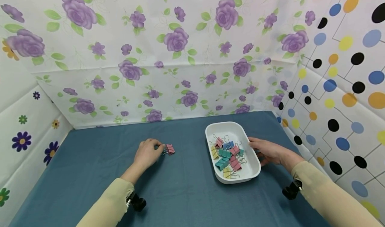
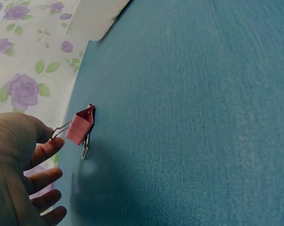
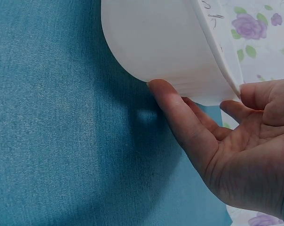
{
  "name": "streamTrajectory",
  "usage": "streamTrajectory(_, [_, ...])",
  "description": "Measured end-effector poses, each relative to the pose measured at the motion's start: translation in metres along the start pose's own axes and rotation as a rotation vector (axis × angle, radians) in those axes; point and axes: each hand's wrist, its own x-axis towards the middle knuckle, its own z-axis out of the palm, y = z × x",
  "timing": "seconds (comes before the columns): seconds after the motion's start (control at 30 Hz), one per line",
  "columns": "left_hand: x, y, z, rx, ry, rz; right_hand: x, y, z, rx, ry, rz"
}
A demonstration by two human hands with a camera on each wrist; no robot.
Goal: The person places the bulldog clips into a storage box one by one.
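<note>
My left hand (image 1: pixel 148 153) pinches a wire handle of a pink binder clip (image 1: pixel 170 149) between thumb and forefinger, over the left part of the table. In the left wrist view, the pink clip body (image 2: pixel 81 126) shows beyond the fingertips, its other wire handle pointing down; the remaining fingers are loosely spread. At the right, my right hand (image 1: pixel 269 150) holds a white plastic box (image 1: pixel 255 163) by its right side. Thumb and fingers spread over its outer wall (image 3: pixel 151 42), a fingertip at the rim. Several pink, teal, yellow and blue binder clips (image 1: pixel 225 154) lie in the box.
A blue cloth (image 1: pixel 186 193) covers the table. Floral sheeting (image 1: pixel 177 70) hangs along the back, with a dotted sheet (image 1: pixel 343 103) on the right and a flowered one (image 1: pixel 27 143) on the left. Each wrist carries a small black camera (image 1: pixel 138 203).
</note>
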Motion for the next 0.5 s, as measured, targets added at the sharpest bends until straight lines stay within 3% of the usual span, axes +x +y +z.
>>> streamTrajectory(0.5, [0.0017,0.0031,0.0012,0.008,0.000,-0.007,0.0011,0.0005,-0.0009,0.002,0.001,0.005])
